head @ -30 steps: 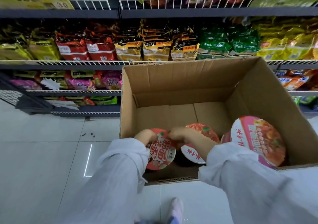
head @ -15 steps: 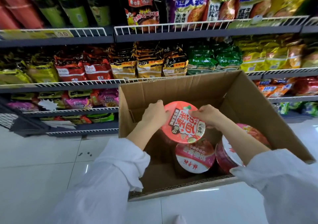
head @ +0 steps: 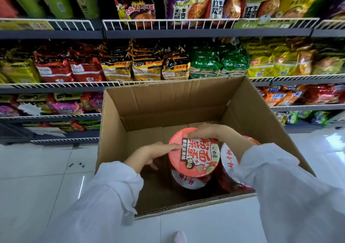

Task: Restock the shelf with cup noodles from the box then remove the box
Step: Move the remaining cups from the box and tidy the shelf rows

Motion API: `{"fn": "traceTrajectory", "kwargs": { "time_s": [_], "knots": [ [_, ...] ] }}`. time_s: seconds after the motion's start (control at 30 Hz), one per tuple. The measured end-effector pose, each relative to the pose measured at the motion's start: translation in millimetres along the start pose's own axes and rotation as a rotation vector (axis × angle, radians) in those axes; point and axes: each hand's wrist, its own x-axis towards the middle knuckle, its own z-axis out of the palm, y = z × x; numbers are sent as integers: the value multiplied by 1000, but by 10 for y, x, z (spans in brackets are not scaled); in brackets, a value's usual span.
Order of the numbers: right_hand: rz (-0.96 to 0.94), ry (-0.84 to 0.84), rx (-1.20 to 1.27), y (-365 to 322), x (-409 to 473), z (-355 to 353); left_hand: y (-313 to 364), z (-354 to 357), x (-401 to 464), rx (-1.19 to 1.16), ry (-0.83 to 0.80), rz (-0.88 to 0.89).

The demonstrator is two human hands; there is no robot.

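An open cardboard box stands on the floor in front of the shelves. Above its inside I hold a cup noodle with a red and pink lid, tilted toward me. My right hand curls over the lid's far rim. My left hand grips the cup's left side, one digit on the lid's edge and the others underneath. Directly below sits a second cup with a white and red lid. A third cup lies to its right, partly hidden by my right sleeve.
Wire-fronted shelves full of noodle bags run across the back, with tall cups at the upper left. Lower shelf rows flank the box on both sides. White tiled floor lies to the left and right, with my shoe tip at the bottom edge.
Both hands took hold of the cup low in the box and lifted it above the other cups. My right hand has shifted onto the lid's far rim. The view has tilted upward.
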Motion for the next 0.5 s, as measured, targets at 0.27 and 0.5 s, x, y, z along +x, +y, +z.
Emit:
{"fn": "traceTrajectory", "kwargs": {
  "time_s": [0.27, 0.5],
  "knots": [
    [37, -313, 271, 127, 203, -102, -163, 206, 221, -444, -228, -57],
    [-55, -245, 504, 102, 173, -61, -91, 44, 196, -451, -85, -24]
  ]
}}
